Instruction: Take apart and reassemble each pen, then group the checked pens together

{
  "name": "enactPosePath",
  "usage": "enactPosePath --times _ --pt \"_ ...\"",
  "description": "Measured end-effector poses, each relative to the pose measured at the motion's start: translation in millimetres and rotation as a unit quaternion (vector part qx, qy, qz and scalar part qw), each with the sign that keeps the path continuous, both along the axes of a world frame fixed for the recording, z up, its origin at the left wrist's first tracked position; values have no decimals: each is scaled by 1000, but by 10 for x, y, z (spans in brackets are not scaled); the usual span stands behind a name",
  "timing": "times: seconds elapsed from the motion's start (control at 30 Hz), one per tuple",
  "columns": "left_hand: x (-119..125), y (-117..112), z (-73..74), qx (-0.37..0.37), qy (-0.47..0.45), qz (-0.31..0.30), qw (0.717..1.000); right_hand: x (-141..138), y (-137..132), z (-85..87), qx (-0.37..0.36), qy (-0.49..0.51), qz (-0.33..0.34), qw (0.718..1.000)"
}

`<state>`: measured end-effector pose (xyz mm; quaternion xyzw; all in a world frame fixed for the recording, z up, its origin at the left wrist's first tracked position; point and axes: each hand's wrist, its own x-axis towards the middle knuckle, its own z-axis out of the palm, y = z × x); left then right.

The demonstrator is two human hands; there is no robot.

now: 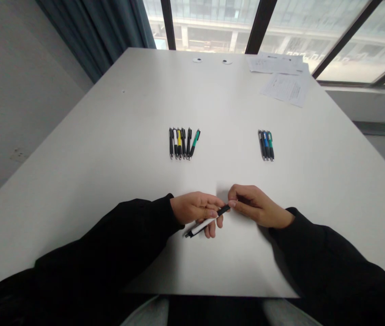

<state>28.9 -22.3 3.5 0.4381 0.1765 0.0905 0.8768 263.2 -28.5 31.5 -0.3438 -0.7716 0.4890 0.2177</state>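
My left hand (195, 208) grips a retractable pen with a white barrel and black ends (203, 224), which lies slanted across its fingers. My right hand (257, 207) pinches the pen's black upper end between thumb and fingertips. Both hands hover just above the white table (111, 154). Farther off on that table, a row of several upright-lying pens (183, 143) with black, white, yellow and green barrels sits side by side. To its right lies a tighter bunch of three pens (266, 145) in black, blue and green.
Loose printed sheets (286, 89) lie at the far right corner of the table, and two small round discs (212, 60) sit near its far edge. Large windows and a dark curtain (90, 31) stand behind the table. My knees show below the near edge.
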Motion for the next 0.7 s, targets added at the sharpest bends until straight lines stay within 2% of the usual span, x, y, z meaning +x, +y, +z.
enactPosePath --times 0.13,0.27,0.5,0.7 --pt "2 -5 8 0 5 0 1000 -10 7 -22 22 -25 7 999" --pt "12 -5 13 3 -7 13 1000 -5 6 9 -6 4 15 1000" --pt "6 1 65 13 -4 -8 1000 -31 11 11 26 -55 24 998" --pt "5 -11 62 39 3 -7 999 -42 21 3 -19 -54 11 998"
